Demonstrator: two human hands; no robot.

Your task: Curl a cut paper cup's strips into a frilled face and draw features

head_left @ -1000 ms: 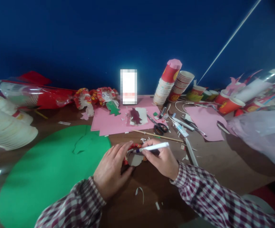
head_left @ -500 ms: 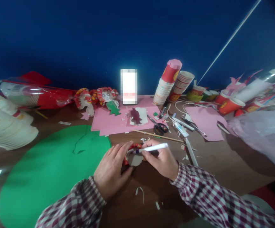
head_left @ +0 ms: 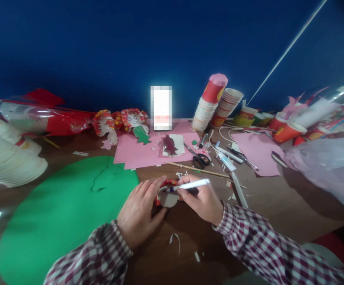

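Low at the table's centre, a small round paper craft (head_left: 169, 200) has a pale face and a crinkled red-and-yellow rim. My left hand (head_left: 142, 206) grips its left side, thumb below and fingers above. A white marker pen (head_left: 193, 184) is pinched in my right hand (head_left: 203, 202), its dark tip over the upper part of the pale face. The pen and fingers hide part of the craft. Similar frilled paper figures (head_left: 133, 118) stand at the back left, one with a drawn face and a green body.
A large green sheet (head_left: 71, 213) lies left of my hands. Pink sheets (head_left: 139, 156), black scissors (head_left: 201, 160) and a wooden stick (head_left: 195, 169) lie beyond. Stacked paper cups (head_left: 204, 113) stand at the back; a plastic bag (head_left: 329, 170) is at right. Paper scraps are scattered about.
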